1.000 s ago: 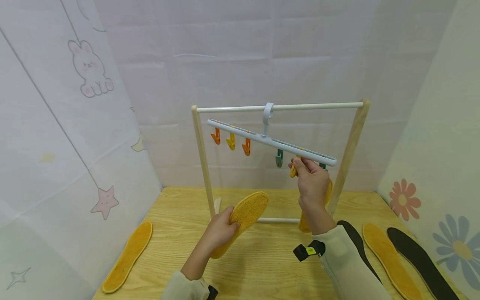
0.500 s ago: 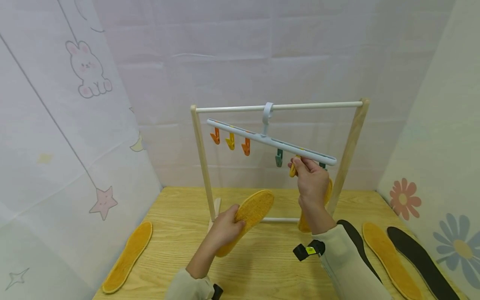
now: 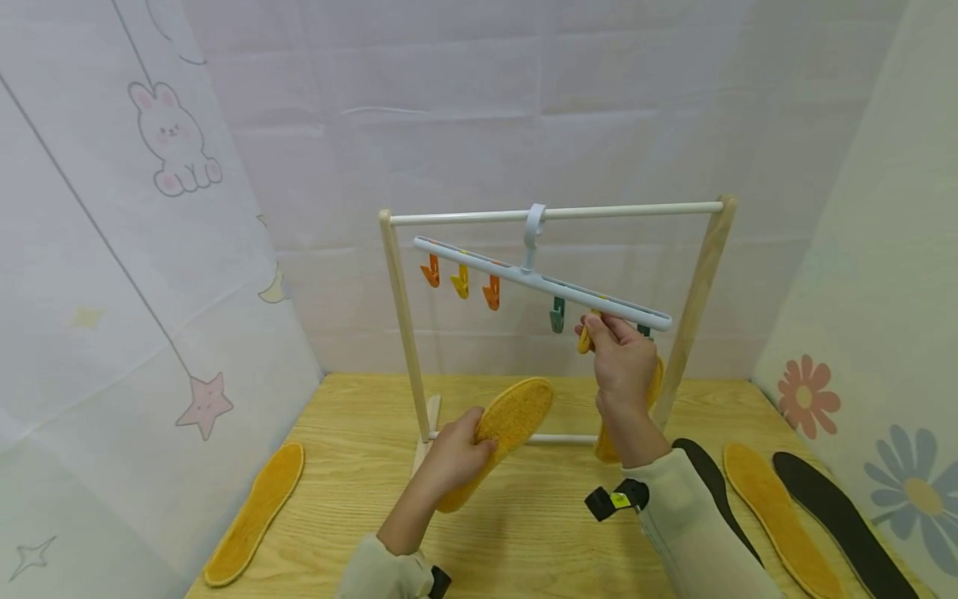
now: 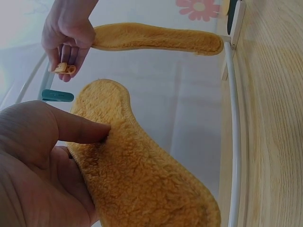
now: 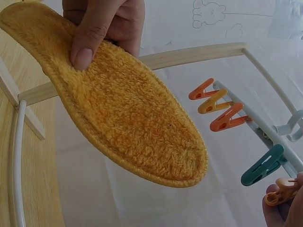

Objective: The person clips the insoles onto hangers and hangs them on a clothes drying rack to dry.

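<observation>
A fuzzy yellow insole (image 3: 516, 412) is pinched between the thumb and fingers of my left hand (image 3: 454, 453), tilted up to the right below the hanger. My right hand (image 3: 627, 358) pinches a yellow clothespin (image 3: 586, 339) under the right half of the pale hanger (image 3: 554, 285); the right wrist view shows that clothespin (image 5: 279, 194) at its lower right edge. The hanger slopes down to the right. Behind my right hand another yellow insole (image 4: 156, 39) hangs near the hanger's low end. A green clothespin (image 3: 557, 316) hangs just left of my right hand.
The hanger hooks over the white rod (image 3: 629, 213) of a wooden-legged rack. Orange and yellow clothespins (image 3: 460, 283) hang at its left. One yellow insole (image 3: 258, 512) lies at the table's left; a yellow insole (image 3: 778, 516) and black insoles (image 3: 838, 516) lie at the right.
My left hand has moved a little to the right and up with the insole, bringing it closer to my right hand. The right hand stays at the clothespin.
</observation>
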### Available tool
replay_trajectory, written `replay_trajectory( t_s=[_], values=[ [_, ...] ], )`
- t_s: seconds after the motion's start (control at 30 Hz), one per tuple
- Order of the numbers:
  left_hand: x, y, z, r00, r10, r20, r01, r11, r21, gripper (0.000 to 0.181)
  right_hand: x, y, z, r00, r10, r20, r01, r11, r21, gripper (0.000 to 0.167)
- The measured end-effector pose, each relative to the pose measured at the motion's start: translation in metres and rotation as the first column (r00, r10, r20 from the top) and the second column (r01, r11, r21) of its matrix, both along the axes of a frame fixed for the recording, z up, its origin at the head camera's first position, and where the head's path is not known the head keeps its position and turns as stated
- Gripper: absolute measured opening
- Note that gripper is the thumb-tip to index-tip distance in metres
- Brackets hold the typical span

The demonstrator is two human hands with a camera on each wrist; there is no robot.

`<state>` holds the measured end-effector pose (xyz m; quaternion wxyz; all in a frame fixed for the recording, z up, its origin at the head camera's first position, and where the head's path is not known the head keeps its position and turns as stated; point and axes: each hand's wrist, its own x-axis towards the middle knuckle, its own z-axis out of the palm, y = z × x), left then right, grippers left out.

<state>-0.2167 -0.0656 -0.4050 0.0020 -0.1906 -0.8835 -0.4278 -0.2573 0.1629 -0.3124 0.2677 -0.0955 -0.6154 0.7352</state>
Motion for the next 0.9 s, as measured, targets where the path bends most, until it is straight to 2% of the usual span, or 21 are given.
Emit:
replay_trajectory(
  t_s=[0.53,0.9],
  values=[
    [0.002,0.010,0.007,1.000,0.011,0.011,-0.011,1.000,0.005,0.025,0.001,0.000,0.000,1.000,0.000,0.001,0.000,1.000,-0.010,0.032],
    [0.005,0.015,0.011,1.000,-0.017,0.009,0.016,0.999,0.042,0.026,0.004,-0.001,0.002,1.000,-0.005,-0.009,0.005,1.000,-0.008,0.028]
  ],
)
